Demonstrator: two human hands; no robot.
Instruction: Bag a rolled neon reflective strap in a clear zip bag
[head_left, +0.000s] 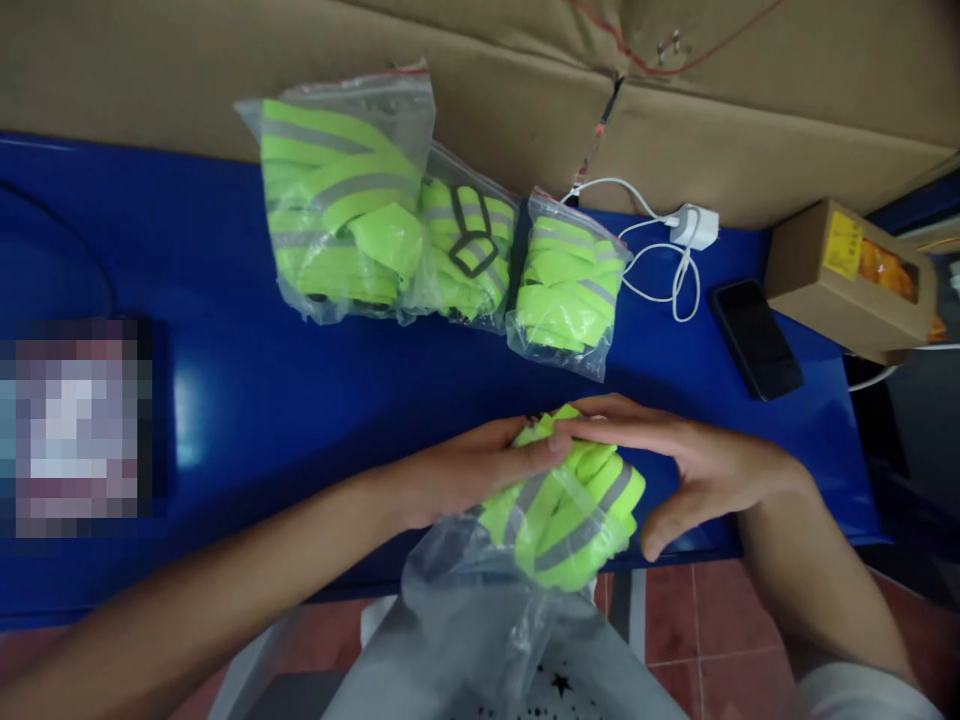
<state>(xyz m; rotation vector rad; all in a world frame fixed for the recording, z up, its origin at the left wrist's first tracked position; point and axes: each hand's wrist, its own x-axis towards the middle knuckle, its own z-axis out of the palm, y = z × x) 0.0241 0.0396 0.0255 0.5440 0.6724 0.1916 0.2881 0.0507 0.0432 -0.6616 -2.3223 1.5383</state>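
Both hands (585, 450) grasp folded vest (566, 520), apparently half inside clear bag (472, 590).

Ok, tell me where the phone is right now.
In the head view the black phone lies on the right side of the blue table, between the white charger cable and the cardboard box, beyond the right hand.
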